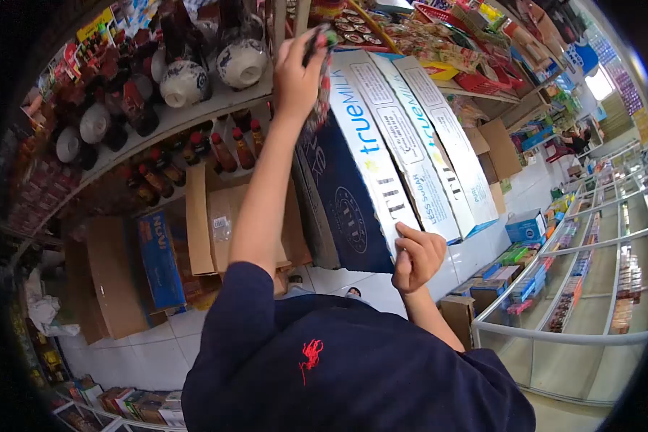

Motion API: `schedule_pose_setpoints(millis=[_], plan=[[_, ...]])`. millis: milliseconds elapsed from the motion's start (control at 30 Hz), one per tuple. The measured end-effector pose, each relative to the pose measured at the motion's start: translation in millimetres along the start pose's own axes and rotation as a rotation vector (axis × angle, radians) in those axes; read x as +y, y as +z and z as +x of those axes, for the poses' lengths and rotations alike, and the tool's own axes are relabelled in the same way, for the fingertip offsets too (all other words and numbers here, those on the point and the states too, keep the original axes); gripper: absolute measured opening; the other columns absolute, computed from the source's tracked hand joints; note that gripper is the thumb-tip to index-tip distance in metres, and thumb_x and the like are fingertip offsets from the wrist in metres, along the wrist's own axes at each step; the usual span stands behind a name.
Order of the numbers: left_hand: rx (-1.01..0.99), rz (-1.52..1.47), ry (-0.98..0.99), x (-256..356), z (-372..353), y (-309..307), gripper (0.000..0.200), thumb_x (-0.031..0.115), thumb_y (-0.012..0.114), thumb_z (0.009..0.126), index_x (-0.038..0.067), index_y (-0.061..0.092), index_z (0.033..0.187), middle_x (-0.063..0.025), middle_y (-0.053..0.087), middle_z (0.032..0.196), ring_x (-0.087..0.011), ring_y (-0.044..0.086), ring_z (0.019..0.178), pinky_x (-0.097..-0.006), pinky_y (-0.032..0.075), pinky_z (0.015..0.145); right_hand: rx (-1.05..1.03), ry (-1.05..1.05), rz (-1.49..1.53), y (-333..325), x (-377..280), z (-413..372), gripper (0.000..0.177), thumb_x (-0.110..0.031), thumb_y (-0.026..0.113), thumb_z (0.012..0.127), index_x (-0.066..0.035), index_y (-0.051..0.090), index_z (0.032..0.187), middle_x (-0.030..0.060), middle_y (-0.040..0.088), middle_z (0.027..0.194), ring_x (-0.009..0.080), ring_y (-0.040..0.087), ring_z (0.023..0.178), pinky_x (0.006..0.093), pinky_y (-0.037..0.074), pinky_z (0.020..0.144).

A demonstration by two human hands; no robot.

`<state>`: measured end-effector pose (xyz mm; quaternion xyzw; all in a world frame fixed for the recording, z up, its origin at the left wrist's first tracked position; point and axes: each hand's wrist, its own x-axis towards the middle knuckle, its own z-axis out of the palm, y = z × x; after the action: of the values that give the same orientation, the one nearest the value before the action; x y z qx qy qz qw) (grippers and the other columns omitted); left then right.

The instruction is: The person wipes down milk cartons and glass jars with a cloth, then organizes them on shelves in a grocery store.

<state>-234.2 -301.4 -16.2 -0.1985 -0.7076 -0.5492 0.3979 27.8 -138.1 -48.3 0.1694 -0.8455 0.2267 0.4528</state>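
Observation:
My left hand (299, 75) is raised at the top middle with its fingers closed around a colourful packet (322, 93) in red, green and black. Its exact kind is too blurred to read. Just beneath is a large blue and white TH true MILK carton (367, 122), with long printed panels on top and a dark blue side. Lower down, my right hand (419, 255) grips the near corner of that carton, thumb and fingers curled at its edge.
Shelves on the left hold white vases (183, 83) and red-capped bottles (223, 153). An open cardboard box (199, 216) stands below them. Glass display cases (554, 335) line the right side. Snack packets in a red basket (475, 81) sit behind the carton.

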Motion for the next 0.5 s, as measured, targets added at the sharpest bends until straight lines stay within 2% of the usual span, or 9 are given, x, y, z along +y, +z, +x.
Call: schedule_pose_setpoints(millis=[67, 100, 167, 200, 267, 400, 500], plan=[[-0.197, 0.240, 0.269, -9.5, 26.8, 14.2, 0.026, 0.026, 0.053, 0.083, 0.013, 0.057, 0.104, -0.0122, 0.054, 0.101, -0.0318, 0.050, 0.094, -0.0377, 0.042, 0.079, 0.013, -0.007, 0.024, -1.9, 0.6, 1.0, 0.012, -0.010, 0.051, 0.061, -0.003, 0.059, 0.068, 0.0099, 0.064, 0.083, 0.0193, 0.056, 0.063, 0.0285, 0.036, 0.063], [-0.452, 0.398, 0.177, -17.6, 28.2, 20.1, 0.032, 0.028, 0.052, 0.083, 0.010, 0.055, 0.109, -0.0110, 0.054, 0.105, -0.0311, 0.049, 0.101, -0.0400, 0.039, 0.085, -0.011, -0.007, 0.041, -3.5, 0.2, 1.1, 0.011, -0.008, 0.053, 0.061, -0.004, 0.059, 0.069, 0.0096, 0.064, 0.083, 0.0191, 0.056, 0.064, 0.0282, 0.037, 0.063], [-0.612, 0.645, 0.043, -30.9, 24.8, 34.0, 0.036, 0.031, 0.052, 0.081, 0.013, 0.055, 0.112, -0.0102, 0.053, 0.108, -0.0303, 0.048, 0.103, -0.0417, 0.039, 0.087, -0.050, -0.002, 0.084, -8.0, 1.6, 0.8, 0.012, -0.004, 0.057, 0.060, -0.004, 0.059, 0.072, 0.0087, 0.064, 0.085, 0.0192, 0.058, 0.068, 0.0279, 0.038, 0.063], [-0.613, 0.647, 0.058, -25.3, 27.9, 37.0, 0.036, 0.031, 0.052, 0.081, 0.013, 0.055, 0.112, -0.0102, 0.053, 0.108, -0.0303, 0.048, 0.103, -0.0417, 0.039, 0.087, -0.058, -0.011, 0.095, -10.1, 1.9, 1.1, 0.012, -0.005, 0.057, 0.061, -0.005, 0.060, 0.073, 0.0084, 0.064, 0.086, 0.0192, 0.059, 0.069, 0.0281, 0.038, 0.064], [-0.739, 0.811, -0.029, -15.2, 29.7, 41.2, 0.039, 0.034, 0.053, 0.079, 0.014, 0.056, 0.113, -0.0107, 0.054, 0.108, -0.0299, 0.049, 0.102, -0.0431, 0.039, 0.087, -0.055, -0.012, 0.111, -13.4, 2.6, 0.2, 0.012, -0.005, 0.058, 0.062, -0.005, 0.060, 0.074, 0.0081, 0.064, 0.087, 0.0193, 0.059, 0.070, 0.0283, 0.039, 0.064], [-0.665, 0.855, 0.024, 3.6, 11.9, 40.5, 0.038, 0.032, 0.054, 0.077, 0.011, 0.059, 0.108, -0.0131, 0.056, 0.102, -0.0302, 0.050, 0.100, -0.0420, 0.040, 0.086, -0.062, -0.058, 0.136, -13.7, 7.6, -3.2, 0.013, -0.007, 0.059, 0.064, -0.006, 0.060, 0.077, 0.0070, 0.064, 0.090, 0.0187, 0.059, 0.073, 0.0285, 0.040, 0.065], [-0.699, 0.803, 0.019, 19.3, 0.3, 33.7, 0.036, 0.031, 0.055, 0.076, 0.010, 0.060, 0.105, -0.0133, 0.057, 0.098, -0.0307, 0.051, 0.098, -0.0416, 0.041, 0.084, -0.049, -0.074, 0.153, -14.2, 8.5, -4.2, 0.013, -0.008, 0.060, 0.065, -0.006, 0.060, 0.078, 0.0067, 0.063, 0.090, 0.0184, 0.059, 0.074, 0.0284, 0.040, 0.065]])
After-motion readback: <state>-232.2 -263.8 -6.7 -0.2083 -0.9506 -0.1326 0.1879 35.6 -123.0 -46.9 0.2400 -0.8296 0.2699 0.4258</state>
